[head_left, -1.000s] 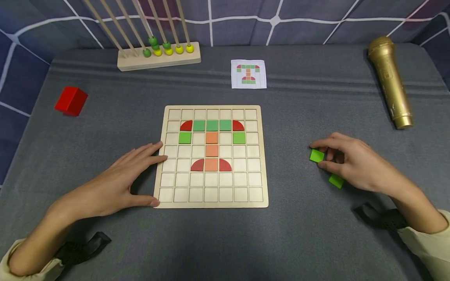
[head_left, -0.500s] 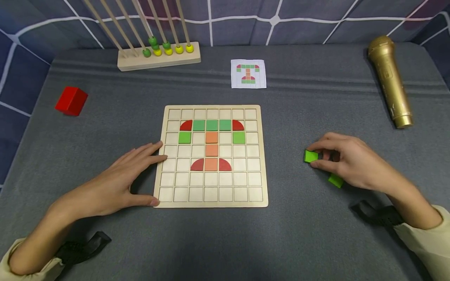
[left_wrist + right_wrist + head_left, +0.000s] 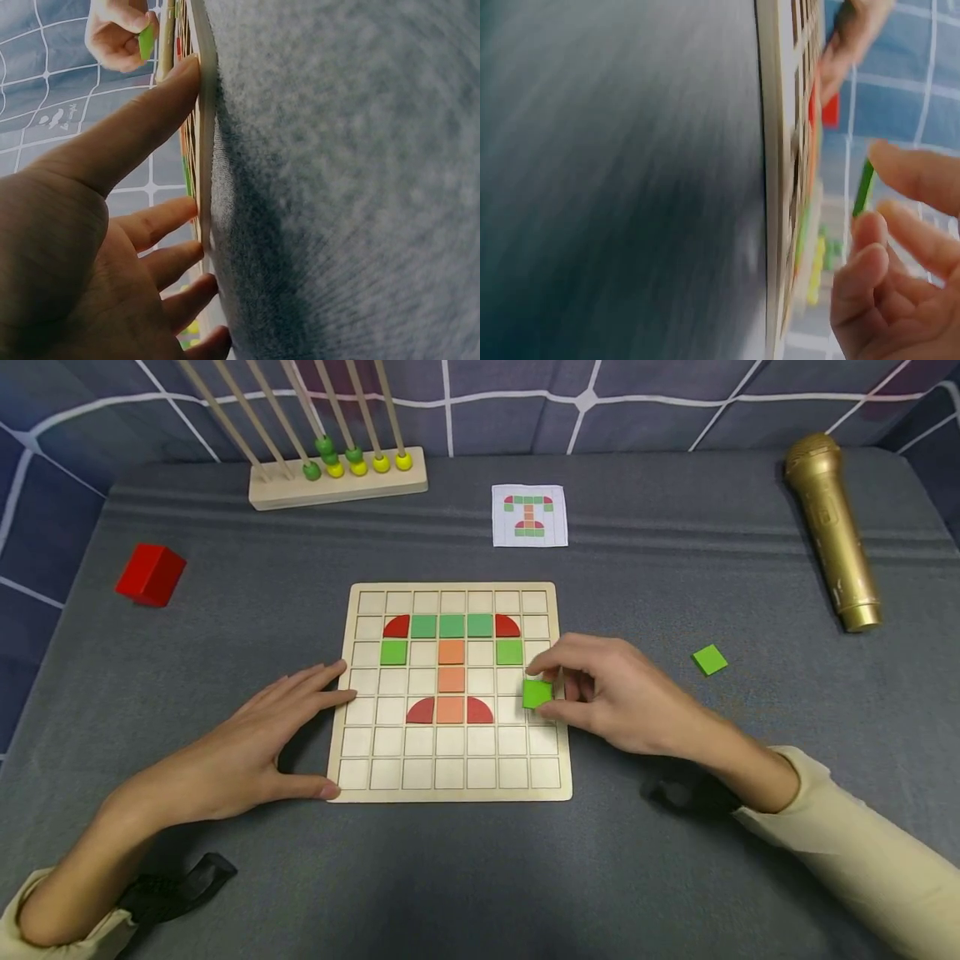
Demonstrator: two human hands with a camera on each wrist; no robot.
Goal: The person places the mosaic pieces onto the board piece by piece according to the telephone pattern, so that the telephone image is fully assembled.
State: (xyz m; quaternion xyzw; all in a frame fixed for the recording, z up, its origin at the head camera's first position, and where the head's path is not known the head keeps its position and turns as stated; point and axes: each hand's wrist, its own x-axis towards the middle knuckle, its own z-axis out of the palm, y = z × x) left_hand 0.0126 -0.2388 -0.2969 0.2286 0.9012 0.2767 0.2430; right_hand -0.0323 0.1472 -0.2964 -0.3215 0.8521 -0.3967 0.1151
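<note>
A wooden grid board (image 3: 453, 781) lies on the grey table, with red quarter-round, green and orange square tiles in some of its cells. Between thumb and fingers, my right hand (image 3: 626, 697) pinches a light green square tile (image 3: 537, 694) above the board's right side. In the right wrist view that green tile (image 3: 864, 186) is seen edge-on, apart from the board. My left hand (image 3: 225, 752) rests against the board's left edge, fingers spread and fairly straight, thumb at the lower left corner. Another green tile (image 3: 709, 660) lies on the table to the right.
Behind the board lies a printed pattern card (image 3: 529, 517). A wooden bead stand (image 3: 341, 489) with upright rods is at the back left. The red block (image 3: 151, 576) sits at far left, and a gold microphone (image 3: 834, 535) lies at far right.
My right hand has carried the pinched green tile leftward from the table to over the board's right side, uncovering another green tile. The left hand stays in place.
</note>
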